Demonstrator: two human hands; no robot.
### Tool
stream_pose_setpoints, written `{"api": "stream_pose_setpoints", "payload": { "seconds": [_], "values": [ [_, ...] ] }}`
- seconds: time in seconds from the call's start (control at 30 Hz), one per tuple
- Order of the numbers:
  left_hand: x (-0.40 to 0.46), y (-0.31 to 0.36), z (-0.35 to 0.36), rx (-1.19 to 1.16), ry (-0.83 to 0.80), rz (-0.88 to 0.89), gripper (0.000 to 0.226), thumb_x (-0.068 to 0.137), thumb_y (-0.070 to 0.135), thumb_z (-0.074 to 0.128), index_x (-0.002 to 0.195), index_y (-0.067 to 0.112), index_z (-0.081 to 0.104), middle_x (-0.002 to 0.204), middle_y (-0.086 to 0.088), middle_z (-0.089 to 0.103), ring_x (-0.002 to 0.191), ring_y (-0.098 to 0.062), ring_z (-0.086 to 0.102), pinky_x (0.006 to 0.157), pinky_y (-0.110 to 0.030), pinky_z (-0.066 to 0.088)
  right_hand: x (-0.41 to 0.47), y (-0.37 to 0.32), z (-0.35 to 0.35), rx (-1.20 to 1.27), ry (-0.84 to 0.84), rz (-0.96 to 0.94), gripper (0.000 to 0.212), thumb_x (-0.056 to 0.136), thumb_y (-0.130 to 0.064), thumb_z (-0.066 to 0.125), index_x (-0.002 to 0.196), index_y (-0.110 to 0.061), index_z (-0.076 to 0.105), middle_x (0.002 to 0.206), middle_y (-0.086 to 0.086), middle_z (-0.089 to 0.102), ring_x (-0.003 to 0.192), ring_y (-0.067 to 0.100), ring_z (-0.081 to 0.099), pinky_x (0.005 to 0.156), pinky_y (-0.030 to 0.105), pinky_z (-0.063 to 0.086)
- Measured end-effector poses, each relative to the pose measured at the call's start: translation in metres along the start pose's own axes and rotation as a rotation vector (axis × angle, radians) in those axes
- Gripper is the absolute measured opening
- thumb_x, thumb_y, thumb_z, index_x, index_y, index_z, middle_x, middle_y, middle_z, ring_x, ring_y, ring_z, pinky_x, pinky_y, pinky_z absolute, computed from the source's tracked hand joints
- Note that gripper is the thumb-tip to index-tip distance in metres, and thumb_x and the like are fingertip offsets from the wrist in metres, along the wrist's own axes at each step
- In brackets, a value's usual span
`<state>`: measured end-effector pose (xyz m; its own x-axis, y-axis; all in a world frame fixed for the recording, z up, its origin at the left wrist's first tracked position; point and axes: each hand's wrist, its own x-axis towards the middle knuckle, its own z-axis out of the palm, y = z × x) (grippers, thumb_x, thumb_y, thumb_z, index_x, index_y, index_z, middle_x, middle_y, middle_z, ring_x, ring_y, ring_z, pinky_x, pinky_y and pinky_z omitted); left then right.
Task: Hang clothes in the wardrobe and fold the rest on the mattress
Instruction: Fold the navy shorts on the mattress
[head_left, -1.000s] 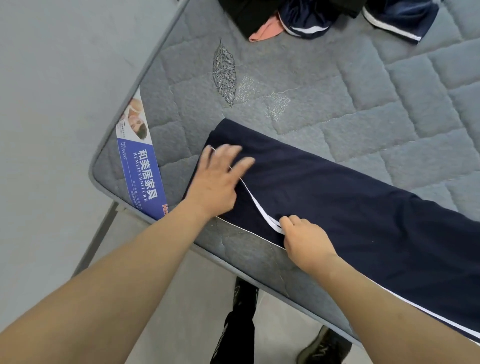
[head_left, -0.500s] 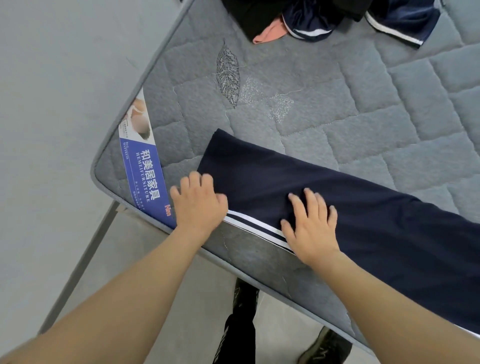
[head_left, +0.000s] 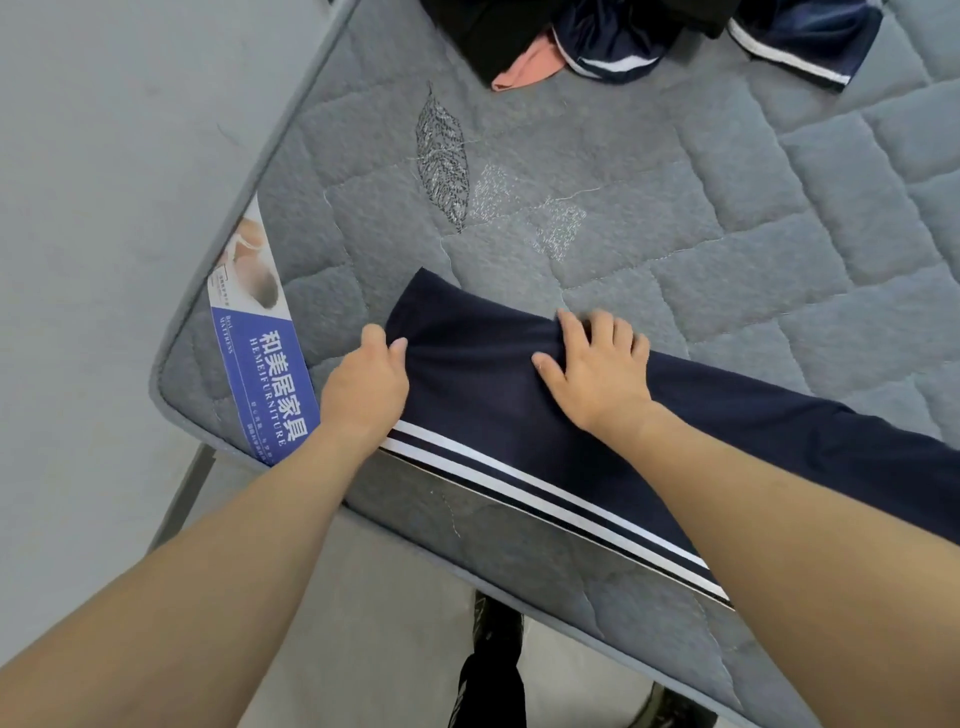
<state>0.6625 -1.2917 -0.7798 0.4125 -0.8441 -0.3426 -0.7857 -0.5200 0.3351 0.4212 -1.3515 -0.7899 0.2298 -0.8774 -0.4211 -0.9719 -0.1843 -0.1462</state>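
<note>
Navy trousers (head_left: 483, 395) with white side stripes lie along the near edge of the grey quilted mattress (head_left: 675, 218), running off to the right. My left hand (head_left: 366, 384) pinches the trousers' left edge between thumb and curled fingers. My right hand (head_left: 595, 369) rests on the cloth farther right, its fingers curled over the far edge where the fabric bunches.
A heap of dark clothes (head_left: 613, 36) with a pink piece (head_left: 524, 70) lies at the mattress's far side. A blue and white label (head_left: 265, 358) covers the near left corner. Grey floor lies to the left, and my shoes (head_left: 493, 675) show below the mattress edge.
Both hands have moved from the striped near edge toward the far edge of the trousers. The flat hands now take hold of the cloth, which bunches under the right hand.
</note>
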Motion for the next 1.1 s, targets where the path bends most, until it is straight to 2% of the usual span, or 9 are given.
{"api": "stream_pose_setpoints", "payload": {
  "seconds": [0.07, 0.2, 0.43, 0.57, 0.7, 0.83, 0.93, 1.03, 1.1],
  "values": [
    [0.003, -0.008, 0.0, -0.046, -0.035, -0.052, 0.032, 0.105, 0.043, 0.034, 0.099, 0.014, 0.043, 0.081, -0.004, 0.054, 0.075, -0.028, 0.051, 0.067, -0.04, 0.038, 0.022, -0.013, -0.014, 0.105, -0.007, -0.005, 0.06, 0.094, -0.064, 0.039, 0.13, -0.017, 0.046, 0.128, 0.008, 0.052, 0.118, 0.032, 0.047, 0.101, 0.047, 0.033],
    [0.002, -0.018, 0.001, -0.108, -0.135, -0.078, 0.043, 0.102, 0.054, 0.033, 0.09, 0.015, 0.048, 0.083, -0.002, 0.057, 0.077, -0.023, 0.054, 0.066, -0.039, 0.038, 0.069, -0.052, -0.036, 0.173, -0.316, -0.128, 0.041, 0.098, -0.052, 0.045, 0.109, -0.013, 0.05, 0.113, 0.008, 0.061, 0.104, 0.032, 0.057, 0.077, 0.037, 0.039],
    [0.001, -0.023, -0.009, -0.223, -0.25, -0.107, 0.052, 0.102, 0.053, 0.038, 0.071, 0.012, 0.049, 0.066, -0.001, 0.054, 0.063, -0.018, 0.052, 0.056, -0.036, 0.035, 0.099, -0.114, -0.047, 0.417, -0.474, -0.203, 0.032, 0.102, -0.025, 0.046, 0.128, -0.007, 0.052, 0.128, 0.011, 0.056, 0.11, 0.027, 0.054, 0.084, 0.032, 0.04],
    [0.002, -0.001, -0.032, -0.771, -0.363, -0.269, 0.026, 0.098, 0.033, 0.057, 0.095, 0.008, 0.065, 0.085, -0.013, 0.073, 0.082, -0.028, 0.069, 0.075, -0.046, 0.056, 0.091, -0.096, -0.065, 0.72, -0.433, -0.077, 0.024, 0.098, -0.017, 0.054, 0.119, -0.007, 0.058, 0.118, 0.016, 0.063, 0.095, 0.024, 0.058, 0.086, 0.039, 0.05],
    [-0.015, 0.043, -0.053, -1.135, -0.599, -0.225, 0.026, 0.091, 0.018, 0.064, 0.116, 0.011, 0.064, 0.107, -0.014, 0.074, 0.093, -0.029, 0.072, 0.074, -0.04, 0.06, 0.072, -0.039, -0.106, 0.912, -0.417, -0.052, 0.019, 0.093, -0.013, 0.064, 0.109, -0.003, 0.066, 0.099, 0.009, 0.066, 0.091, 0.022, 0.06, 0.082, 0.033, 0.051],
    [-0.05, 0.116, -0.045, -1.132, -0.841, -0.147, 0.028, 0.078, 0.015, 0.067, 0.106, 0.016, 0.073, 0.104, -0.014, 0.074, 0.088, -0.025, 0.072, 0.073, -0.033, 0.059, 0.039, 0.045, -0.144, 0.838, -0.519, -0.025, 0.013, 0.095, -0.01, 0.057, 0.105, -0.004, 0.062, 0.069, 0.005, 0.052, 0.058, 0.015, 0.046, 0.06, 0.03, 0.042],
    [-0.091, 0.186, -0.014, -1.046, -0.938, -0.114, 0.025, 0.074, 0.013, 0.069, 0.099, 0.014, 0.073, 0.092, -0.011, 0.072, 0.074, -0.021, 0.069, 0.066, -0.029, 0.057, 0.0, 0.129, -0.161, 0.895, -0.597, 0.114, 0.016, 0.09, -0.005, 0.04, 0.088, -0.005, 0.057, 0.062, 0.009, 0.058, 0.053, 0.022, 0.057, 0.054, 0.029, 0.045],
    [-0.146, 0.262, 0.029, -0.925, -0.996, -0.06, 0.02, 0.072, 0.014, 0.07, 0.092, 0.017, 0.071, 0.089, -0.012, 0.065, 0.08, -0.028, 0.06, 0.073, -0.039, 0.046, -0.049, 0.221, -0.165, 1.071, -0.623, 0.254, 0.033, 0.09, -0.028, 0.033, 0.083, -0.003, 0.054, 0.072, 0.021, 0.067, 0.063, 0.034, 0.066, 0.056, 0.032, 0.048],
    [-0.19, 0.316, 0.061, -0.812, -1.024, 0.006, 0.019, 0.072, 0.017, 0.068, 0.091, 0.018, 0.068, 0.083, -0.007, 0.062, 0.078, -0.026, 0.056, 0.065, -0.035, 0.043, -0.085, 0.286, -0.162, 1.088, -0.59, 0.313, 0.049, 0.095, -0.05, 0.038, 0.081, -0.007, 0.056, 0.077, 0.022, 0.067, 0.064, 0.033, 0.065, 0.056, 0.033, 0.048]
  ]
}}
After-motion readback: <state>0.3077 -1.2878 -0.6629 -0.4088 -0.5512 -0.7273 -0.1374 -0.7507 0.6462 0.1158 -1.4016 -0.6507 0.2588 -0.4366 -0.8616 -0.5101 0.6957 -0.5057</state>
